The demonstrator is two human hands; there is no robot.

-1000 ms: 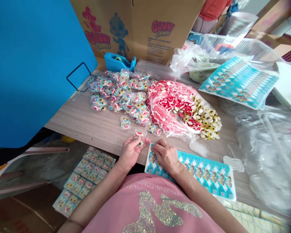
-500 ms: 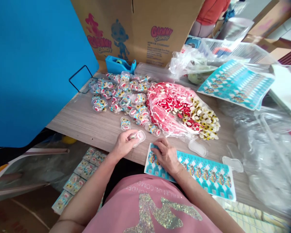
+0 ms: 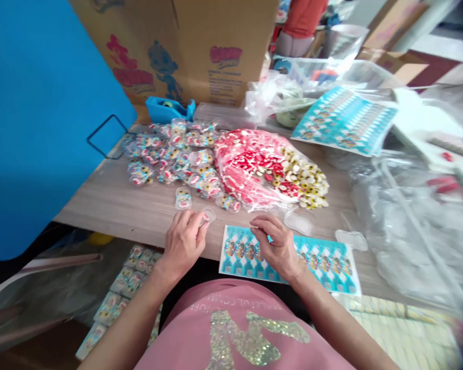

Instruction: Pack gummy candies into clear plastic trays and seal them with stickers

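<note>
My left hand [image 3: 185, 239] pinches a small clear plastic candy case [image 3: 208, 215] with something red and white in it, just over the table's near edge. Over a blue sticker sheet [image 3: 334, 263], my right hand [image 3: 275, 242] has its thumb and fingertips brought together; whatever lies between them is too small to make out. Beyond both hands, an opened plastic bag [image 3: 241, 181] holds red and white gummies and yellow-and-white eye-like ones. Left of it lies a pile of filled, labelled candy cases [image 3: 173, 154], with a single labelled case [image 3: 183, 198] near my left hand.
Clear empty shells [image 3: 298, 223] lie right of my right hand. A blue tape dispenser [image 3: 170, 109] stands before a large carton [image 3: 224, 31]. More sticker sheets [image 3: 347, 121] and crumpled clear plastic [image 3: 401, 241] occupy the right. A blue panel [image 3: 42, 103] borders the left.
My right hand has risen slightly off the sticker sheet, its fingertips now together. My left hand has turned, its back now upward, still holding the case. The view has shifted to the right.
</note>
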